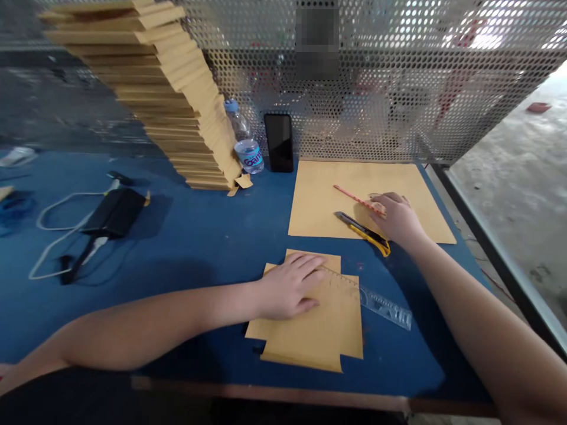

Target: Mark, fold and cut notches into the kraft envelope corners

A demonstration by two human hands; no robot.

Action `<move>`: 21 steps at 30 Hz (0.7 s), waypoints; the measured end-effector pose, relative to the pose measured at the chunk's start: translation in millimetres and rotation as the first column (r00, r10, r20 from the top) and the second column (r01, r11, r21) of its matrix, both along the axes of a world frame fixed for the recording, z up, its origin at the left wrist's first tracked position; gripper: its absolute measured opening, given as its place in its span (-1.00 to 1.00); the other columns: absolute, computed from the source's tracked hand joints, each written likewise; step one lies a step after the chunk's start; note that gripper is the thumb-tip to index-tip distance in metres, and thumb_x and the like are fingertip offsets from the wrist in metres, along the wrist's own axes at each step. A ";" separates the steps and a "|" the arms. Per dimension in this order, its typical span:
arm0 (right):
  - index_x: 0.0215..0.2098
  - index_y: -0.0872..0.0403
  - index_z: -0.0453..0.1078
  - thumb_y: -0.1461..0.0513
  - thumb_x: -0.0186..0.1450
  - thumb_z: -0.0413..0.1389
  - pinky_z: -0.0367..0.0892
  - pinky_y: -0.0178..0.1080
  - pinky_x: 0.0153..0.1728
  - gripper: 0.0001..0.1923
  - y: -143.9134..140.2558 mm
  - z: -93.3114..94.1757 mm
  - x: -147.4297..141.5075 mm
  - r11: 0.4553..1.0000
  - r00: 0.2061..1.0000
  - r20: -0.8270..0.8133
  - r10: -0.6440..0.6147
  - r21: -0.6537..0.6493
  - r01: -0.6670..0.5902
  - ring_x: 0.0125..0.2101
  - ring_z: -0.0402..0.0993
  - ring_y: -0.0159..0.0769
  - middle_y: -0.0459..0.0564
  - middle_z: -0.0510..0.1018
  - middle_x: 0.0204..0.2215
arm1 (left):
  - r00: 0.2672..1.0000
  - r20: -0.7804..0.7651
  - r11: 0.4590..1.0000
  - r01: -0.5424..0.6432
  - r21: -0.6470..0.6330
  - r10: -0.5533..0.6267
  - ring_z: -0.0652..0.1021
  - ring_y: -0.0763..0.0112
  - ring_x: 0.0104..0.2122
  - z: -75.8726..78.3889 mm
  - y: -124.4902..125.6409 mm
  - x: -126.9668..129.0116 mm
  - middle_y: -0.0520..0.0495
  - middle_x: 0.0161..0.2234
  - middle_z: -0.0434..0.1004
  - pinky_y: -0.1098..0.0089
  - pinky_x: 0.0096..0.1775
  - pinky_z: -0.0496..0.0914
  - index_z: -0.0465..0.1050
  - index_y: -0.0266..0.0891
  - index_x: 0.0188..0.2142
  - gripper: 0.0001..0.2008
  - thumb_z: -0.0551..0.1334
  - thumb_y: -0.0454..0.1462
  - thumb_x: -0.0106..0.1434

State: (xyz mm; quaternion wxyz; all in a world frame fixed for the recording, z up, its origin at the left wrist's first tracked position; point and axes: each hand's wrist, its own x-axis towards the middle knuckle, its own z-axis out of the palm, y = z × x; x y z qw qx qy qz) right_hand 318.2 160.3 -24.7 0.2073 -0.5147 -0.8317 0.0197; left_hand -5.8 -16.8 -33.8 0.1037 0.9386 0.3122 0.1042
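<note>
My left hand (292, 287) lies flat, fingers stretched out, on a cross-shaped piece of tan card (310, 336) with its corners cut out. Its fingertips touch the upper end of a clear plastic ruler (385, 308), which slants across the card and past its right edge onto the table. Over a large tan sheet (319, 203), my right hand (396, 217) has its fingers closed around one end of a red-striped pencil (357, 198). Just beside that hand, a yellow utility knife (365, 233) lies partly on the sheet, with its blade end pointing left.
A tall, leaning stack of folded tan card (177, 112) stands at the back left of the blue table (212, 236). Beside it are a water bottle (248, 147) and an upright phone (279, 143). A black adapter with cables (116, 212) lies left. Perforated metal panel (376, 106) closes the back.
</note>
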 end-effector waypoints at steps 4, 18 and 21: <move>0.05 0.08 0.55 0.06 0.42 0.12 0.36 0.17 0.14 -0.63 7.1 1.4 -0.9 0.999 1.000 -0.019 0.018 0.035 -0.017 0.01 0.54 0.12 0.31 0.64 -0.01 | 0.996 0.075 0.999 0.048 -0.014 -0.046 0.39 -0.15 0.39 -8.4 1.7 -8.9 -0.43 0.42 0.31 -0.18 0.36 0.32 0.39 -0.28 0.32 -0.49 0.26 -0.15 0.45; -0.05 0.02 0.44 0.09 0.36 0.17 0.36 -0.17 -0.34 -0.75 -25.1 30.8 -49.4 0.956 0.970 0.074 0.232 -0.202 -0.213 -0.39 0.55 -0.16 0.06 0.64 -0.31 | 0.964 0.263 0.993 -0.064 0.101 0.035 0.63 0.18 0.01 -11.8 13.6 -4.3 -0.23 -0.07 0.62 0.12 0.07 0.60 0.54 -0.29 -0.04 -0.71 0.07 -0.47 0.44; -0.08 0.01 0.45 0.08 0.31 0.23 0.32 -0.17 -0.34 -0.73 1.4 32.2 -68.0 0.970 0.980 0.087 0.179 -0.184 -0.161 -0.39 0.54 -0.14 0.01 0.62 -0.36 | 0.966 0.256 0.992 -0.057 0.111 0.027 0.60 0.16 -0.09 -8.7 13.1 -5.6 -0.19 -0.16 0.61 0.14 -0.07 0.59 0.56 -0.29 0.01 -0.69 0.10 -0.47 0.43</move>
